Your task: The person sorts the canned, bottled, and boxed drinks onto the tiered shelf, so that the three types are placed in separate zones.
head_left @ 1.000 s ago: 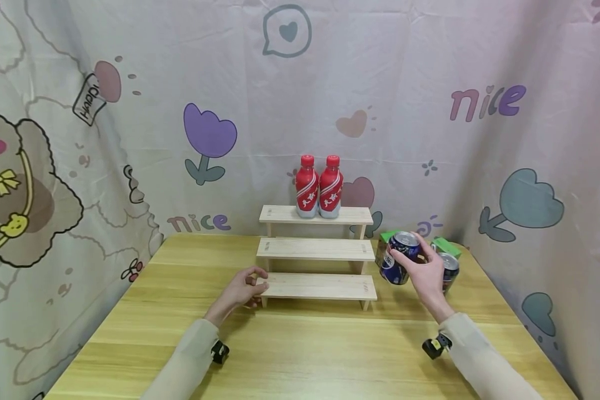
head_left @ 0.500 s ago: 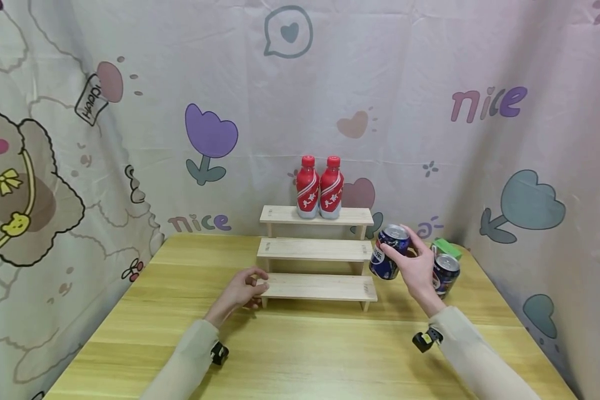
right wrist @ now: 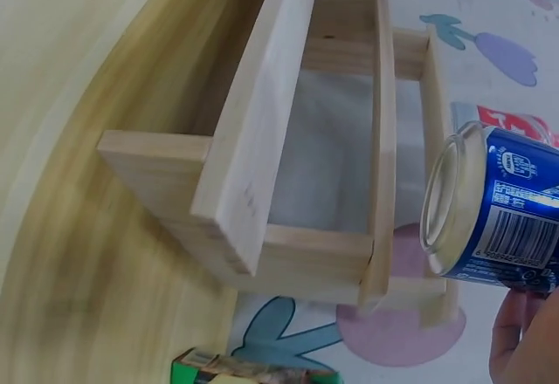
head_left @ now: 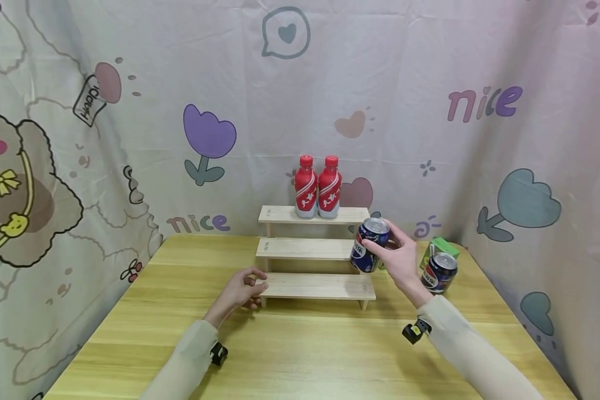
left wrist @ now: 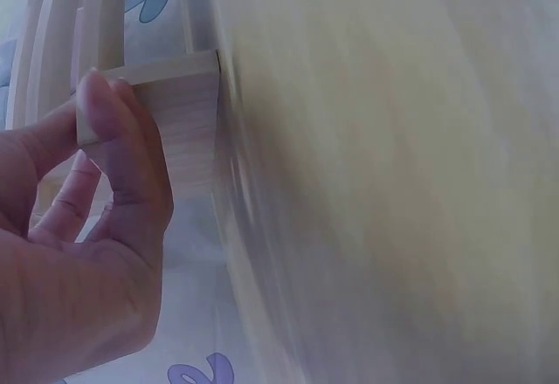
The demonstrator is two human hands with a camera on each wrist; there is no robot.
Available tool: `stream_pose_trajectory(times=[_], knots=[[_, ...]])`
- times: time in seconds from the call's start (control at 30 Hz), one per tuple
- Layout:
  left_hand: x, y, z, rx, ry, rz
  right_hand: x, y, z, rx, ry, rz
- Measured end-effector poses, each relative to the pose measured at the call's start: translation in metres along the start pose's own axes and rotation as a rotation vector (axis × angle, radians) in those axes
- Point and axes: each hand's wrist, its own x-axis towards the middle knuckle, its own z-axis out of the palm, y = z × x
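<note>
My right hand (head_left: 402, 261) grips a blue soda can (head_left: 369, 245), held up in the air in front of the right end of the three-tier wooden shelf (head_left: 305, 250). In the right wrist view the can (right wrist: 511, 214) shows its base and barcode, apart from the boards, with part of the hand (right wrist: 528, 340) below. At the lowest tier's left end, my left hand (head_left: 240, 289) pinches the board. The left wrist view shows the thumb and fingers of this hand (left wrist: 96, 192) around the board's end (left wrist: 179, 109). Two red bottles (head_left: 306, 191) stand upright on the top tier.
A second blue can (head_left: 439, 273) stands on the wooden table (head_left: 300, 355) to the right, before a green carton (head_left: 445, 245). Another green carton (right wrist: 244, 371) lies near the shelf's right end, mostly hidden in the head view. A patterned curtain (head_left: 405, 72) hangs behind.
My right hand has carried the can leftward and slightly up, from beside the shelf to its right end, uncovering the second can. My left hand stays on the shelf.
</note>
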Motion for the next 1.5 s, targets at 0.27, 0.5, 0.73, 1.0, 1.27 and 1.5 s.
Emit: stream_pose_trajectory(times=[0.27,0.5,0.73,1.0,1.27,1.5], knots=[[-0.001,-0.002,-0.001,0.011,0.006,0.007,0.002,-0.006,0.017,0.005,-0.095,0.011],[-0.002,-0.003,0.001,0.013,-0.016,0.022,0.003,-0.013,0.031,-0.01,-0.115,0.022],[-0.004,-0.006,0.005,0.002,-0.03,0.028,0.007,-0.012,0.045,-0.029,-0.138,0.051],[-0.002,-0.006,0.003,0.001,-0.033,0.028,0.016,-0.013,0.064,-0.036,-0.186,0.005],[0.0,0.0,-0.001,0.009,-0.017,0.026,0.026,-0.02,0.08,-0.033,-0.202,-0.003],[-0.001,0.0,-0.002,0.013,-0.025,0.031,0.031,-0.019,0.089,-0.044,-0.21,-0.006]])
